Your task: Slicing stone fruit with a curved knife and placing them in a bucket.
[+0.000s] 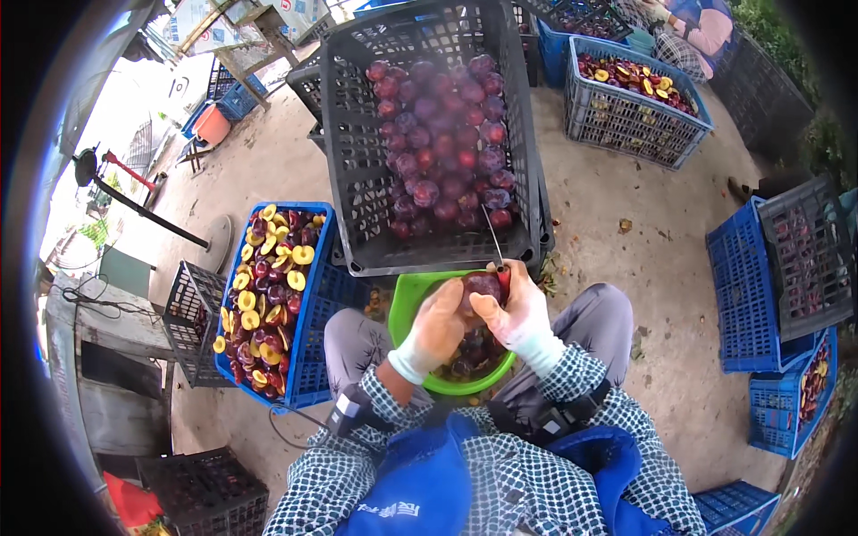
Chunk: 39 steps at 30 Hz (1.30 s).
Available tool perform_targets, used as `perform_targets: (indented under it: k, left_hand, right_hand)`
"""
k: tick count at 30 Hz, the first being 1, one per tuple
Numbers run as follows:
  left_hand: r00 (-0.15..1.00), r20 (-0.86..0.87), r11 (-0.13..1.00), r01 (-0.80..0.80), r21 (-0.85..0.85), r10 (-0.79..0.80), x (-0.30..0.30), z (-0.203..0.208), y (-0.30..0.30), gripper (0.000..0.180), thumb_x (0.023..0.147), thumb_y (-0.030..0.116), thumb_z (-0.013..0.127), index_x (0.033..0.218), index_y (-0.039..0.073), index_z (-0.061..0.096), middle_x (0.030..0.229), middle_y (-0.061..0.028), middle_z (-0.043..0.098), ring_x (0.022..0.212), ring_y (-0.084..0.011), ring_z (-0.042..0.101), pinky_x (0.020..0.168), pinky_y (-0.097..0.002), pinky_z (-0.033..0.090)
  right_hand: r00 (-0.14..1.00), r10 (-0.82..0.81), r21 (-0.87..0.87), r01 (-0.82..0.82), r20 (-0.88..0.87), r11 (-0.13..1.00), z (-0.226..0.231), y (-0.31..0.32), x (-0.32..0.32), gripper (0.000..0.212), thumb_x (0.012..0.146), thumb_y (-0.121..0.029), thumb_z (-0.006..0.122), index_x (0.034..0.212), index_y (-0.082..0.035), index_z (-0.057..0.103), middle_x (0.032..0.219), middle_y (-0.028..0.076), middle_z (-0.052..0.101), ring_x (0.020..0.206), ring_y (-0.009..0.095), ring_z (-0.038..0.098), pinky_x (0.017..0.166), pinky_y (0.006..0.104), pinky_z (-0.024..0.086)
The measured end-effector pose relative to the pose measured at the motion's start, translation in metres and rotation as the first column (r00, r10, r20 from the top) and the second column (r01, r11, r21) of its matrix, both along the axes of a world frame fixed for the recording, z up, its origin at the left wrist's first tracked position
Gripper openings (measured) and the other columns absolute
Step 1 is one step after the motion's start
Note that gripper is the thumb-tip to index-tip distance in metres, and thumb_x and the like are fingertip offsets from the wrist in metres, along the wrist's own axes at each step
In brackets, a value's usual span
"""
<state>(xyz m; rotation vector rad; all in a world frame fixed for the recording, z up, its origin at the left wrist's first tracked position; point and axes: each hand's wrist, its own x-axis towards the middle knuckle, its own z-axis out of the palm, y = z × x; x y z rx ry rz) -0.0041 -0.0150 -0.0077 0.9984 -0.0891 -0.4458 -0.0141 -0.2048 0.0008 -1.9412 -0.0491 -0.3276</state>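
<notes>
Both my hands wear pale gloves and meet over a green basin point(449, 388) between my knees. My left hand point(429, 332) is closed round a dark red plum point(483, 286). In my right hand point(524, 314) is a knife with a red handle point(504, 279); its thin blade points up and away, and the thumb rests against the plum. Pitted plum pieces lie in the basin, partly hidden by my hands. Just beyond, a black crate point(429, 263) holds many whole plums point(447, 183).
Left of my knee stands a blue crate point(310, 362) heaped with halved plums point(268, 304). Another blue-grey crate point(630, 132) of halves is at the far right, with a person point(702, 40) seated behind it. Blue crates point(744, 286) stack along the right. A black stand point(147, 214) rises at left.
</notes>
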Motion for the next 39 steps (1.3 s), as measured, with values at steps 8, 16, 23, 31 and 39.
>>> perform_targets:
  k: [8, 16, 23, 31, 39]
  left_hand:
    - [0.987, -0.078, 0.934, 0.160, 0.318, -0.142, -0.008, 0.008, 0.000, 0.054, 0.120, 0.054, 0.039, 0.125, 0.008, 0.067, 0.087, -0.0038, 0.068, 0.061, -0.0133, 0.056, 0.056, -0.0323, 0.046]
    - [0.772, -0.472, 0.887, 0.459, -0.051, -0.427, 0.009, -0.029, 0.036, 0.074, 0.117, 0.070, 0.031, 0.117, 0.007, 0.070, 0.077, -0.0107, 0.069, 0.048, -0.0194, 0.054, 0.052, -0.0365, 0.050]
    - [0.958, 0.171, 0.506, -0.031, 0.862, -0.232, 0.023, -0.030, 0.067, 0.058, 0.115, 0.057, 0.055, 0.110, 0.005, 0.080, 0.088, -0.0119, 0.079, 0.084, -0.0266, 0.075, 0.081, -0.0419, 0.060]
    - [0.667, 0.606, 0.141, -0.614, 0.777, -0.433, 0.025, -0.003, 0.053, 0.059, 0.105, 0.060, 0.071, 0.120, 0.004, 0.080, 0.119, -0.0164, 0.079, 0.109, -0.0333, 0.075, 0.097, -0.0487, 0.060]
    - [0.938, -0.345, 0.974, 0.092, 0.207, -0.015, 0.070, 0.027, 0.025, 0.071, 0.113, 0.065, 0.052, 0.145, 0.003, 0.065, 0.117, -0.0137, 0.074, 0.101, -0.0246, 0.071, 0.078, -0.0357, 0.058]
  right_hand:
    - [0.965, 0.230, -0.187, -0.204, 0.128, 0.961, 0.001, 0.003, -0.016, 0.058, 0.081, -0.048, 0.097, 0.113, -0.007, 0.073, 0.092, 0.011, 0.075, 0.077, 0.028, 0.079, 0.070, 0.0403, 0.063]
    - [0.816, 0.505, 0.859, -0.021, -0.280, 0.511, -0.010, -0.005, -0.003, 0.046, 0.109, -0.035, 0.065, 0.134, 0.003, 0.071, 0.104, 0.012, 0.080, 0.072, 0.018, 0.070, 0.064, 0.0326, 0.055]
    - [0.689, 0.687, 0.968, 0.095, -0.233, 0.233, -0.041, -0.007, 0.009, 0.052, 0.117, -0.047, 0.045, 0.136, -0.003, 0.067, 0.117, 0.024, 0.078, 0.045, 0.011, 0.037, 0.040, 0.0287, 0.028]
    - [0.821, 0.515, 0.941, 0.077, -0.248, 0.330, -0.029, -0.001, 0.015, 0.045, 0.114, -0.037, 0.055, 0.142, -0.002, 0.063, 0.121, 0.022, 0.079, 0.060, 0.013, 0.050, 0.053, 0.0279, 0.038]
    - [0.978, 0.168, 0.513, -0.083, -0.121, 0.854, -0.006, -0.005, 0.030, 0.044, 0.106, -0.018, 0.081, 0.144, 0.002, 0.069, 0.123, 0.009, 0.079, 0.109, 0.012, 0.073, 0.098, 0.0281, 0.059]
